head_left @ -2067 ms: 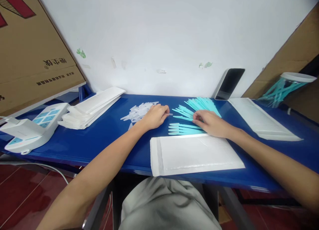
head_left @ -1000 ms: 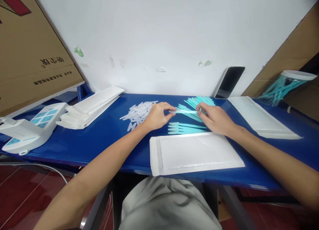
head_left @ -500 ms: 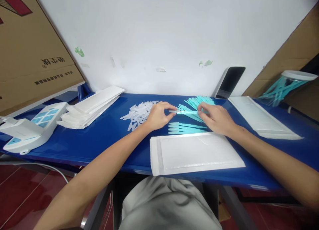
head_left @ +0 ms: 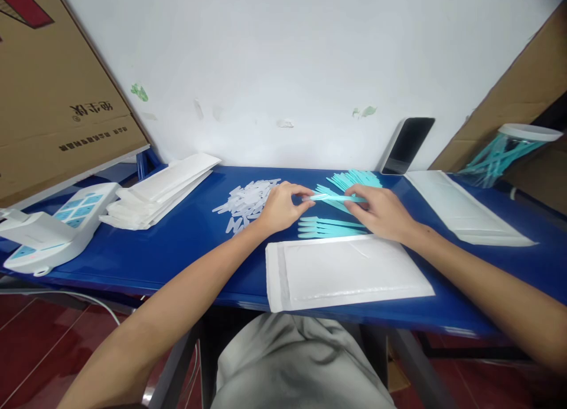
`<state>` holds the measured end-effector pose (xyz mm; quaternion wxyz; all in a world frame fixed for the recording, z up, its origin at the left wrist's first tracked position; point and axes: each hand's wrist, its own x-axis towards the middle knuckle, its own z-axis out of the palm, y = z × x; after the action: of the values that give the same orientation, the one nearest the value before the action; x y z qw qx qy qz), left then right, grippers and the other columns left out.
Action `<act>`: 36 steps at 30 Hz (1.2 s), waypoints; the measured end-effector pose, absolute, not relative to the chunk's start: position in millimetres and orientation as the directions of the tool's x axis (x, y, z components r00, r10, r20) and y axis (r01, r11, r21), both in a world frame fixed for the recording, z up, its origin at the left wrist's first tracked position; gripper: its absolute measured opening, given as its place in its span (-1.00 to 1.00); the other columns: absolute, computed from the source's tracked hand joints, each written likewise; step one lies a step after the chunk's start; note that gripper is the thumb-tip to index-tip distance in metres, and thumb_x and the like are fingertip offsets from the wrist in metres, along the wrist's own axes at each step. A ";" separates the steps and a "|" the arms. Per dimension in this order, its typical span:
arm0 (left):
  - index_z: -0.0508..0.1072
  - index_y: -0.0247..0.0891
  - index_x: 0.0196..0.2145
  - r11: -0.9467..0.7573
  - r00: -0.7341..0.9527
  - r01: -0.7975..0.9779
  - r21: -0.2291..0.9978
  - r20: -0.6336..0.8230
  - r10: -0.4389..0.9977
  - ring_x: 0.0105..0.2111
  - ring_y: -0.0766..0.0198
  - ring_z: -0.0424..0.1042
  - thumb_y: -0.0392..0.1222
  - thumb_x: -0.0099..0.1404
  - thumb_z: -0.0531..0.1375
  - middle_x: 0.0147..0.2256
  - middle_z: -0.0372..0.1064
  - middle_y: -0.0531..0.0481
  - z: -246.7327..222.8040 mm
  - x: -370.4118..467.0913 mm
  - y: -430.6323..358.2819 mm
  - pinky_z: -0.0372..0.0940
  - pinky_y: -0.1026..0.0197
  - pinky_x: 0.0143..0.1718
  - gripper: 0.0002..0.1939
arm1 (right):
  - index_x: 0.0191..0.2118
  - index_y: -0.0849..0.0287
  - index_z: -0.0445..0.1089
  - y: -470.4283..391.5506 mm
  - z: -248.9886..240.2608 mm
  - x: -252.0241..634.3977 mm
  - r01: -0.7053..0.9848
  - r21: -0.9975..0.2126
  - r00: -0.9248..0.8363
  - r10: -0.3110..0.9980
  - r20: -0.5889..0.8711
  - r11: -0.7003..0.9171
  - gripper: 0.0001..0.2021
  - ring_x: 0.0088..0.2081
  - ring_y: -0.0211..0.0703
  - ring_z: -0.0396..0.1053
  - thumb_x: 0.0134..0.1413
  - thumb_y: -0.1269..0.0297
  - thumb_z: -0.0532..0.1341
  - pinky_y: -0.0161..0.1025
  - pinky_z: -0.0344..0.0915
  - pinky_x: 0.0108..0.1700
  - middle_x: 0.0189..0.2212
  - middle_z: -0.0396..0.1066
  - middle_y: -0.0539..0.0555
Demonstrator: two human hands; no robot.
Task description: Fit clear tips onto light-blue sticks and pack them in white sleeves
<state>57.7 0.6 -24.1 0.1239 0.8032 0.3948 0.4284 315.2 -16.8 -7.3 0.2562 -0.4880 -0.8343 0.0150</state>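
Observation:
Between thumb and fingers, my left hand pinches a small translucent white sleeve, mostly hidden by the fingertips. My right hand is closed on a slim turquoise plastic stick, whose left end meets or enters the sleeve; I cannot tell how deep. Below the hands lies a row of several turquoise sticks with flat, wider left ends. A fanned pile of turquoise sticks is behind my right hand. Left of my left hand is a heap of translucent white sleeves.
A white padded envelope lies at the table's front edge, another padded envelope at right. Stacked envelopes and a power strip are at left. A phone leans on the wall near a clear jar of turquoise sticks.
My right hand has shifted slightly left along the stick, bringing it closer to my left hand. Less of the sleeve shows between the hands.

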 end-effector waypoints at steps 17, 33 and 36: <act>0.56 -0.29 -0.16 -0.778 0.488 0.586 0.226 0.668 0.561 -0.25 0.17 0.46 -0.20 0.40 0.25 -0.25 0.57 -0.07 -31.9 59.8 -2.8 0.31 0.10 -0.16 -0.87 | -0.01 0.13 0.44 -18.9 -19.2 312.9 0.730 -0.246 -0.513 0.749 0.420 0.638 -0.67 -0.31 -0.02 0.49 0.38 0.09 0.03 -0.13 0.32 -0.27 -0.18 0.57 0.14; 0.54 -0.30 -0.16 -0.769 0.752 0.598 -0.226 0.492 0.440 -0.12 0.10 0.37 -0.07 0.49 0.11 -0.15 0.48 -0.13 -12.1 48.7 -2.4 0.21 0.07 -0.10 -0.71 | -0.11 0.17 0.52 -17.1 -15.5 308.3 0.671 -0.200 -0.591 0.678 0.436 0.714 -0.67 -0.18 0.05 0.44 0.35 0.12 0.06 -0.02 0.36 -0.12 -0.26 0.43 0.18; 0.55 -0.28 -0.15 -0.760 0.775 0.603 -0.242 0.404 0.486 -0.11 0.07 0.36 -0.09 0.47 0.12 -0.15 0.47 -0.13 -12.2 47.6 -0.9 0.19 0.06 -0.11 -0.73 | -0.12 0.17 0.54 -13.6 -18.7 309.8 0.679 -0.175 -0.613 0.681 0.401 0.714 -0.67 -0.16 0.08 0.43 0.34 0.11 0.08 0.00 0.35 -0.11 -0.27 0.43 0.18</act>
<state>47.6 -0.9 -12.2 -0.1820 0.9243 0.2946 0.1604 309.8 -13.6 -18.7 0.2242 -0.3785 -0.8981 0.0028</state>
